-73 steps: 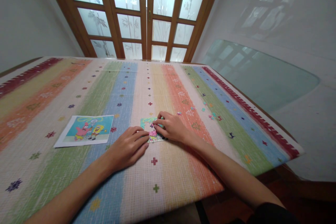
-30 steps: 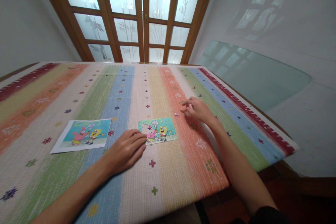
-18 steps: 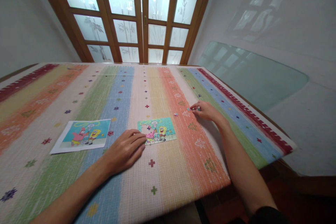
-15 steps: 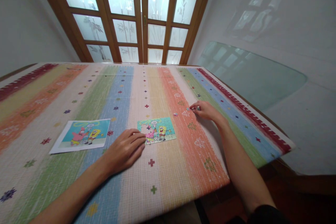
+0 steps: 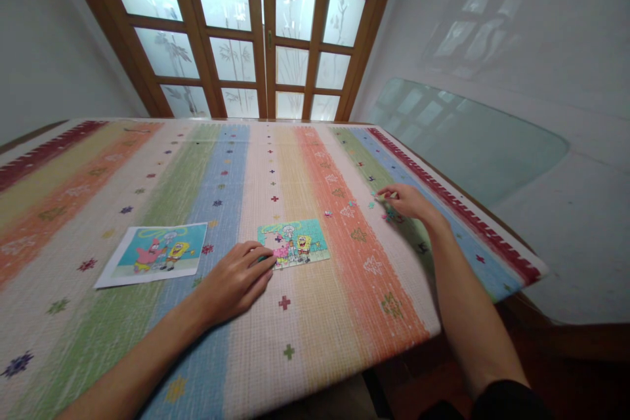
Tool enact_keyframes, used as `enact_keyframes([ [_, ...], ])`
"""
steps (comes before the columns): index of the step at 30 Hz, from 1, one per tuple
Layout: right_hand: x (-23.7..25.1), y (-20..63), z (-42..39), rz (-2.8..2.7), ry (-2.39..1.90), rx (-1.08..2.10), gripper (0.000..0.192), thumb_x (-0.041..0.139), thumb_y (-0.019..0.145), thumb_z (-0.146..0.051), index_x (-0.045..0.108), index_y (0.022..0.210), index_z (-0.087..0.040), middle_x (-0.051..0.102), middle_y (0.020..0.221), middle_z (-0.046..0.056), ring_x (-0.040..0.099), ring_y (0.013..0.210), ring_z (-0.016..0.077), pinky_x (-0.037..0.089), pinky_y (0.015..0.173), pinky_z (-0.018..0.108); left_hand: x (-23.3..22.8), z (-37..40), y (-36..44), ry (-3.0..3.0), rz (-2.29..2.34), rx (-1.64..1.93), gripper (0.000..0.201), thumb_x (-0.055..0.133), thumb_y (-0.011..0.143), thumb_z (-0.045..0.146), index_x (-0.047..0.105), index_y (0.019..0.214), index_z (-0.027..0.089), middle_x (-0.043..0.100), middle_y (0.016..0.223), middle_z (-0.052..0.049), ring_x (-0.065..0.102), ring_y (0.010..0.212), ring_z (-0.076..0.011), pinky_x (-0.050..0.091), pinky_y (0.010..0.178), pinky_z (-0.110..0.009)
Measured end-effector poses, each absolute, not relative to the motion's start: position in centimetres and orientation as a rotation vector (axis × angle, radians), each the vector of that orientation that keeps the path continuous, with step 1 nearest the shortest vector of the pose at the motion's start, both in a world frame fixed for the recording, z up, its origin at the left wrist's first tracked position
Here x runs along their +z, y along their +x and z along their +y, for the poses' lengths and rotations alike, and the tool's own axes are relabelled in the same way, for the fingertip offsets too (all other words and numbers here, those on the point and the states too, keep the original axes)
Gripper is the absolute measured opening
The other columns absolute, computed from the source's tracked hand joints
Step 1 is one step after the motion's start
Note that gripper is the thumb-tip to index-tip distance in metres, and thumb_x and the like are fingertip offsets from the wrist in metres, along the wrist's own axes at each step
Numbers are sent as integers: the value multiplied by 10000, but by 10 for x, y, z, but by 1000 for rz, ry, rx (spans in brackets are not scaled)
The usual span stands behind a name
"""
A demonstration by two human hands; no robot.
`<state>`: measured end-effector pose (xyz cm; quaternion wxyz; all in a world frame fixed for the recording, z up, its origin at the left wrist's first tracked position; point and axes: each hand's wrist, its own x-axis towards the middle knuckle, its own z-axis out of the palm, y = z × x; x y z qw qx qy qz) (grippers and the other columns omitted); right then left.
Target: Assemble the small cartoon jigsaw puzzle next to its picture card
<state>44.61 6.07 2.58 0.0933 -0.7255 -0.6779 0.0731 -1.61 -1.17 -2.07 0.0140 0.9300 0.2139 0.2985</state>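
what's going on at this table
A person is putting together a small cartoon jigsaw puzzle on a striped tablecloth. The left hand rests flat at the puzzle's left edge, while the right hand reaches out to the loose puzzle pieces scattered to the right. A printed reference picture lies to the left.

Tablecloth (image 5: 315,315): woven cloth, coarse ribbed weave, matt, under both hands.
Puzzle (image 5: 294,243): printed card, slight sheen, at the left hand's (image 5: 235,283) fingertips.
Print (image 5: 156,254): paper, smooth, white border, left of that hand.
Loose pieces (image 5: 388,213): card, small, by the right hand (image 5: 408,201).
Door (image 5: 266,33): varnished wood frame, frosted patterned glass.
Glass top (image 5: 467,144): smooth, glossy, greenish.
Wall (image 5: 516,26): matt plaster.
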Motion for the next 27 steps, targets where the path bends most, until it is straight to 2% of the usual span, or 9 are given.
enact_keyframes([
  [5,18,447,69,-2029,-2189,78,366,521,866,-44,783,1102,-145,774,1004,116,690,915,212,466,809,277,-21,-12,-16,2876,677,929,276,489,1008,146,680,1205,175,698,1123,-112,616,1072,-256,559,924,-452],
  [8,12,447,73,-2016,-2185,53,297,570,909,-129,768,1131,-127,763,1033,135,684,961,229,466,847,297,-21,-12,-16,2864,685,922,287,501,1002,144,680,1222,187,696,1131,-107,610,1084,-256,554,938,-452],
  [13,-2,446,73,-1909,-2158,29,199,640,887,-256,775,997,-159,752,960,121,683,924,249,494,835,326,-21,-12,-16,2883,680,931,281,488,1004,133,673,1212,171,684,1131,-113,604,1074,-254,555,934,-447],
  [19,-8,446,74,-1793,-2147,68,139,657,836,-246,753,898,-167,763,941,112,692,872,238,518,822,340,-21,-12,-17,2875,705,908,284,502,998,132,682,1211,190,680,1139,-111,600,1090,-255,556,951,-450],
  [27,-8,446,77,-1724,-2164,92,116,662,808,-232,744,867,-174,775,919,104,706,870,243,529,819,341,-21,-12,-17,2890,655,937,304,506,993,131,691,1228,184,738,1146,-96,626,1083,-254,578,923,-445],
])
